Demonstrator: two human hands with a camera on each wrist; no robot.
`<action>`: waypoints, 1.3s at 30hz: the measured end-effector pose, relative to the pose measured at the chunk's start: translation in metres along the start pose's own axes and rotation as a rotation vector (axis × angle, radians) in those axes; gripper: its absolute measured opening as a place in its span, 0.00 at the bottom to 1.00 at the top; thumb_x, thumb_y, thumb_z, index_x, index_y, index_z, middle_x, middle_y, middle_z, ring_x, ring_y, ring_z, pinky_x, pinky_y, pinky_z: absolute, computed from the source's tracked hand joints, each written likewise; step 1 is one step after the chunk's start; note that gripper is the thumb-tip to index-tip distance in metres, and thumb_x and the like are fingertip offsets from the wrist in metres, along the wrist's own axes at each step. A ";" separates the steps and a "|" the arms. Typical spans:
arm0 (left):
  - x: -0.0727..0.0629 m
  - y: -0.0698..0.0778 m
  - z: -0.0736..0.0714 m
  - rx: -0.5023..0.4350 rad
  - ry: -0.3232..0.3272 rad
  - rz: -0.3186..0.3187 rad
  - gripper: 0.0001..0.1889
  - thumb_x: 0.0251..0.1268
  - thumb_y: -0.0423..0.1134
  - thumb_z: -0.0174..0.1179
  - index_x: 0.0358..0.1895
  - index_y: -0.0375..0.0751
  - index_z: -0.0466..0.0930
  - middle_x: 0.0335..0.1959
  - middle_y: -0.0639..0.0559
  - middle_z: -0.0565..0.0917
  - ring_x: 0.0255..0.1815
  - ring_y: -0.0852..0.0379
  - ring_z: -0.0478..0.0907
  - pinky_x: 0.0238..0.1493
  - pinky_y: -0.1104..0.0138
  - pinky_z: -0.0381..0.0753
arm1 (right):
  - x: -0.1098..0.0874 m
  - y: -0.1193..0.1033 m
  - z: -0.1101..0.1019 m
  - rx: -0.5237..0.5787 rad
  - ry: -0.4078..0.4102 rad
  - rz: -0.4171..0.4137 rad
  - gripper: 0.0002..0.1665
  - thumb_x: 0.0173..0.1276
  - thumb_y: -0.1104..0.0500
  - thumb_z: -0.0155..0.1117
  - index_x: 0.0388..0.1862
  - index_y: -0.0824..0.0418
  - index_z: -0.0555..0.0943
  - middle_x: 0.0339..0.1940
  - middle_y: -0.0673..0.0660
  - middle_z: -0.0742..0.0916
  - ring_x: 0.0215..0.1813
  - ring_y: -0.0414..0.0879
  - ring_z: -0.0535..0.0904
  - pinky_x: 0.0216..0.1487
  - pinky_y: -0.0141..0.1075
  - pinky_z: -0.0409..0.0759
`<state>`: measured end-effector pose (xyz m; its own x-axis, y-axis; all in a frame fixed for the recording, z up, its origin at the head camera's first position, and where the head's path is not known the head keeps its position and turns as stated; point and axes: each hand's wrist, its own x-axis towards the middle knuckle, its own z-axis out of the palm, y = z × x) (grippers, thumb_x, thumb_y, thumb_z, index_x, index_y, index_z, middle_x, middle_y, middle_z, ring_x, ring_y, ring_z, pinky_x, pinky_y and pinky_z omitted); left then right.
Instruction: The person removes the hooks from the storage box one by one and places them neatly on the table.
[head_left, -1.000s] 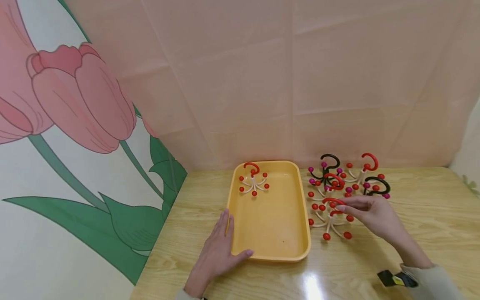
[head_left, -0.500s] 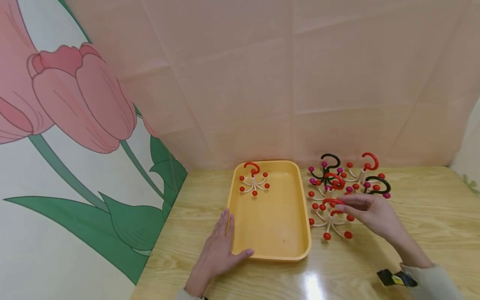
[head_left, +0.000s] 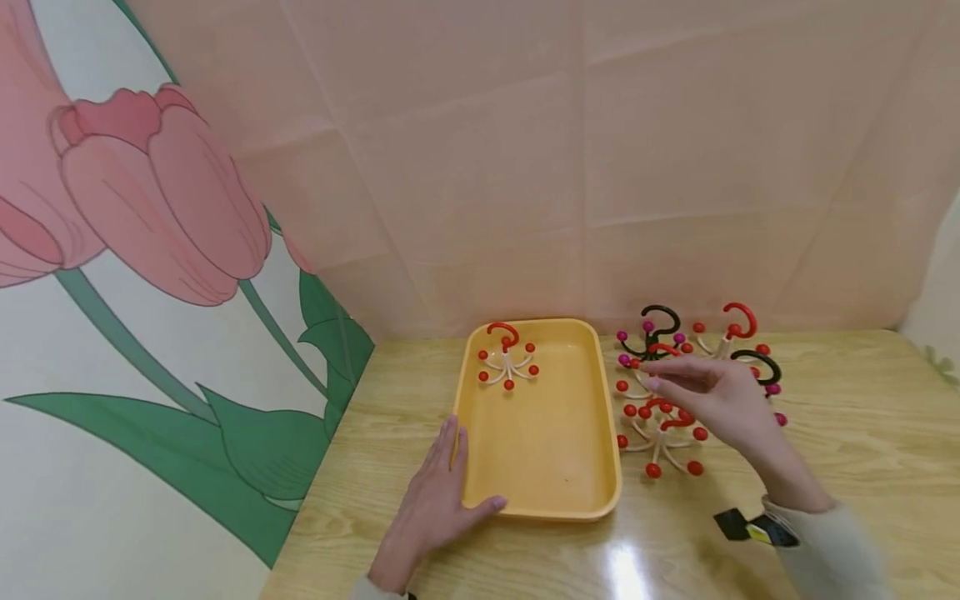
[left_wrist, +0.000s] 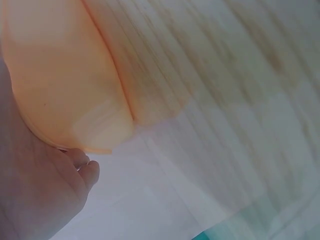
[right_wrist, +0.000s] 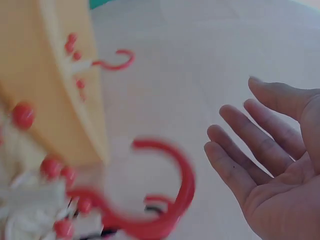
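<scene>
My left hand (head_left: 435, 504), fingers straight, lies along the left edge of the yellow tray (head_left: 540, 467), its thumb at the near rim. In the tray's far left part stands a small white multi-arm hanger (head_left: 506, 365) with red ball tips and a red hook. Over the cluster of hangers right of the tray, my right hand (head_left: 723, 404) hovers with fingers extended. The right wrist view shows that hand (right_wrist: 270, 150) holding nothing, apart from a large red hook (right_wrist: 185, 185). Below it, a white hanger (head_left: 660, 450) with red balls stands nearest the front, partly overlapping another.
A black hanger (head_left: 652, 337) with magenta balls and a red-and-white hanger (head_left: 726, 340) stand at the back of the cluster. Another black hook (head_left: 761, 362) shows behind my right hand. A pink cloth (head_left: 480, 167) hangs behind the wooden table (head_left: 862, 433).
My right hand has lifted off the front hangers' red hooks and moved farther back and slightly left. The left hand and the tray have stayed in place.
</scene>
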<state>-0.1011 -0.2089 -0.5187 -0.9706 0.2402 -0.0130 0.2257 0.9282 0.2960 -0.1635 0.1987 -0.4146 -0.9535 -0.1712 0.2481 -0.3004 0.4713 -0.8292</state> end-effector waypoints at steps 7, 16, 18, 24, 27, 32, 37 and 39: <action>0.000 0.001 0.002 0.026 0.021 0.017 0.64 0.62 0.84 0.50 0.87 0.41 0.41 0.90 0.44 0.37 0.91 0.47 0.37 0.86 0.49 0.60 | 0.018 -0.030 0.020 0.090 0.004 -0.041 0.17 0.73 0.49 0.73 0.56 0.55 0.90 0.51 0.52 0.93 0.45 0.32 0.90 0.44 0.28 0.89; 0.001 -0.001 -0.002 0.043 0.039 0.015 0.64 0.62 0.85 0.47 0.87 0.40 0.40 0.90 0.45 0.36 0.91 0.46 0.38 0.85 0.49 0.62 | 0.059 -0.052 0.047 0.156 -0.065 -0.060 0.20 0.71 0.45 0.73 0.54 0.55 0.91 0.55 0.58 0.92 0.49 0.39 0.91 0.48 0.26 0.88; 0.001 0.000 -0.002 0.032 0.031 0.011 0.64 0.61 0.85 0.48 0.87 0.41 0.40 0.90 0.45 0.35 0.91 0.46 0.38 0.84 0.48 0.63 | 0.067 -0.054 0.053 0.155 -0.078 -0.054 0.20 0.71 0.44 0.74 0.54 0.55 0.91 0.56 0.58 0.92 0.51 0.43 0.91 0.51 0.28 0.89; 0.000 0.001 0.000 0.002 0.014 -0.001 0.64 0.61 0.84 0.50 0.87 0.42 0.40 0.90 0.46 0.35 0.91 0.46 0.38 0.83 0.46 0.66 | 0.093 -0.051 0.069 0.133 -0.109 -0.045 0.20 0.71 0.45 0.73 0.55 0.55 0.90 0.58 0.58 0.92 0.57 0.54 0.90 0.58 0.46 0.90; 0.000 0.001 0.000 0.009 0.007 -0.007 0.64 0.62 0.84 0.50 0.87 0.42 0.39 0.90 0.46 0.34 0.91 0.46 0.38 0.83 0.46 0.66 | 0.107 -0.046 0.077 0.122 -0.127 -0.044 0.21 0.72 0.45 0.73 0.56 0.56 0.90 0.58 0.58 0.91 0.60 0.56 0.89 0.61 0.53 0.88; 0.001 0.001 0.000 0.016 0.002 -0.012 0.64 0.62 0.84 0.49 0.87 0.42 0.40 0.90 0.47 0.33 0.91 0.47 0.37 0.83 0.46 0.65 | 0.128 -0.034 0.092 0.108 -0.143 -0.009 0.22 0.72 0.47 0.73 0.58 0.58 0.89 0.57 0.59 0.92 0.60 0.56 0.88 0.64 0.55 0.85; 0.001 0.001 -0.001 0.015 0.003 -0.007 0.64 0.62 0.84 0.49 0.87 0.41 0.41 0.90 0.47 0.34 0.91 0.47 0.38 0.84 0.47 0.64 | 0.148 -0.024 0.111 0.050 -0.188 0.003 0.25 0.74 0.51 0.71 0.63 0.63 0.85 0.62 0.64 0.89 0.63 0.60 0.86 0.64 0.55 0.86; 0.001 0.001 0.000 0.014 0.003 -0.003 0.64 0.62 0.84 0.49 0.87 0.41 0.41 0.90 0.47 0.34 0.91 0.47 0.38 0.84 0.47 0.64 | 0.156 -0.020 0.118 0.037 -0.191 0.006 0.27 0.73 0.53 0.72 0.66 0.64 0.84 0.65 0.66 0.87 0.65 0.61 0.85 0.65 0.56 0.85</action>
<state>-0.1018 -0.2074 -0.5180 -0.9715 0.2369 -0.0114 0.2241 0.9328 0.2823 -0.3027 0.0606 -0.4182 -0.9322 -0.3311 0.1461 -0.2899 0.4417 -0.8490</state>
